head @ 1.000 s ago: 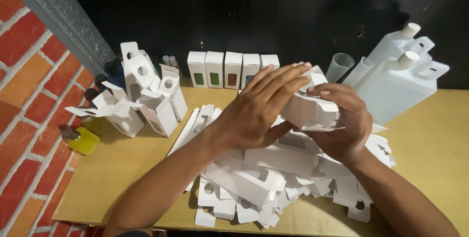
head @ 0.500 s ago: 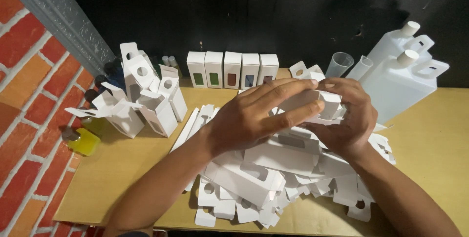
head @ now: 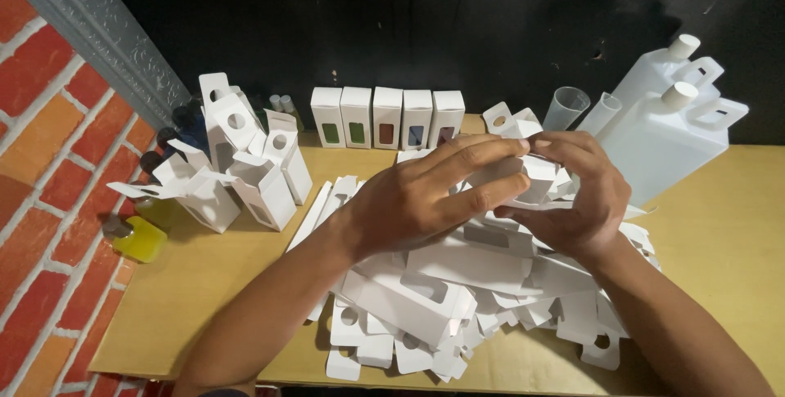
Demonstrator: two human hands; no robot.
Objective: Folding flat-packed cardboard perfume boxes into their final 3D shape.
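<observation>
Gripping 1 small white carton (head: 531,174) between them, the left hand (head: 425,197) and right hand (head: 576,197) hover above the flat-carton pile (head: 458,282) on the tabletop (head: 204,282).

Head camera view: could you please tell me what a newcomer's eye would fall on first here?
Both hands meet at the centre: the left hand and right hand grip a small white carton above a big heap of flat white cartons on the wooden table. Behind stand a row of five boxes with coloured windows and two large white jugs at far right.
</observation>
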